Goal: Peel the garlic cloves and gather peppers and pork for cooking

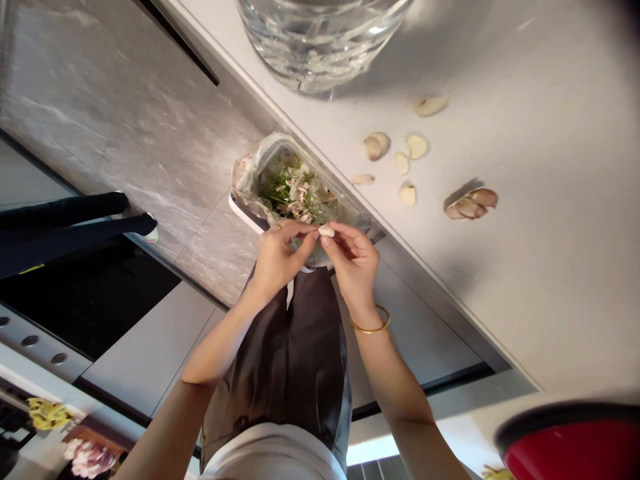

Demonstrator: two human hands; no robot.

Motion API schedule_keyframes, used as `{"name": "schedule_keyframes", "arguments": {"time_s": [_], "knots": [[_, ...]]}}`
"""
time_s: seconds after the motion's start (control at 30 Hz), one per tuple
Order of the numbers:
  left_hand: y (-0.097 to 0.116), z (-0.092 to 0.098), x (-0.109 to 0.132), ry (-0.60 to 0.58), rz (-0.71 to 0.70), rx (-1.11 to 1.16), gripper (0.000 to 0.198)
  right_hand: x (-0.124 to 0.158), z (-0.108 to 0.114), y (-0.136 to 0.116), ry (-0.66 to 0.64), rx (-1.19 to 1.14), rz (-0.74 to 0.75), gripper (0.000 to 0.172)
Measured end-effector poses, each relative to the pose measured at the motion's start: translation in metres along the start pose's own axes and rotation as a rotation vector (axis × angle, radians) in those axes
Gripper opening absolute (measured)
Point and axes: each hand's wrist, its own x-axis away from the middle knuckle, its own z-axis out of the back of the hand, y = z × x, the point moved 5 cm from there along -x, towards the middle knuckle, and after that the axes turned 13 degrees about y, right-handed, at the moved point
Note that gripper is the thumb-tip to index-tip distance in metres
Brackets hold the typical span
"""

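Observation:
Between the fingertips of both hands is a pale garlic clove (327,231). My left hand (281,257) pinches at its left side, and my right hand (356,260), with a gold bangle on the wrist, grips it from the right. Just beyond and below them stands a lined waste bin (247,177) holding green stems and papery garlic skins (300,190). On the counter (540,280) to the right lie several loose cloves, among them a peeled clove (417,145) and an unpeeled clove (376,145). Part of a garlic bulb (471,203) rests farther right.
A large clear glass bowl (320,47) sits at the counter's far edge. At lower right is a red object with a black rim (575,440). Another person's dark-clothed legs (75,223) are at the left on the tiled floor, beside a black oven front (95,300).

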Motion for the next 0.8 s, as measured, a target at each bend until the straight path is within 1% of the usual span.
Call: {"name": "schedule_keyframes", "arguments": {"time_s": [0.13, 0.2, 0.27, 0.37, 0.43, 0.53, 0.57, 0.63, 0.67, 0.73, 0.8], "knots": [[0.003, 0.004, -0.004, -0.038, -0.003, -0.045, 0.009, -0.003, 0.0, -0.006, -0.033, 0.056, 0.103, 0.02], [0.005, 0.006, -0.006, -0.06, -0.007, -0.037, 0.009, -0.003, 0.002, -0.006, -0.047, 0.052, 0.107, 0.019], [0.006, 0.007, -0.008, -0.068, -0.016, -0.023, 0.009, -0.003, 0.003, -0.003, -0.063, 0.019, 0.057, 0.02], [0.003, 0.007, -0.011, -0.061, -0.015, -0.019, 0.009, -0.002, 0.004, 0.001, -0.087, -0.1, -0.073, 0.025], [-0.001, 0.007, -0.014, -0.046, -0.021, -0.057, 0.01, -0.002, 0.004, 0.003, -0.095, -0.182, -0.158, 0.029], [-0.006, 0.005, -0.015, -0.033, -0.06, -0.166, 0.02, -0.003, 0.003, 0.004, -0.11, -0.217, -0.256, 0.033], [-0.007, 0.004, -0.015, -0.036, -0.079, -0.184, 0.02, -0.003, 0.002, 0.004, -0.116, -0.214, -0.276, 0.034], [-0.005, 0.002, -0.013, -0.043, -0.114, -0.171, 0.012, -0.004, 0.001, 0.005, -0.124, -0.204, -0.292, 0.034], [-0.003, 0.001, -0.012, -0.046, -0.13, -0.146, 0.012, -0.003, 0.0, 0.006, -0.126, -0.199, -0.29, 0.034], [0.002, 0.0, -0.008, -0.04, -0.151, -0.087, 0.02, -0.003, 0.0, 0.006, -0.128, -0.19, -0.275, 0.033], [0.007, 0.001, -0.005, -0.022, -0.164, -0.037, 0.017, -0.002, 0.001, 0.008, -0.125, -0.183, -0.275, 0.032]]}}
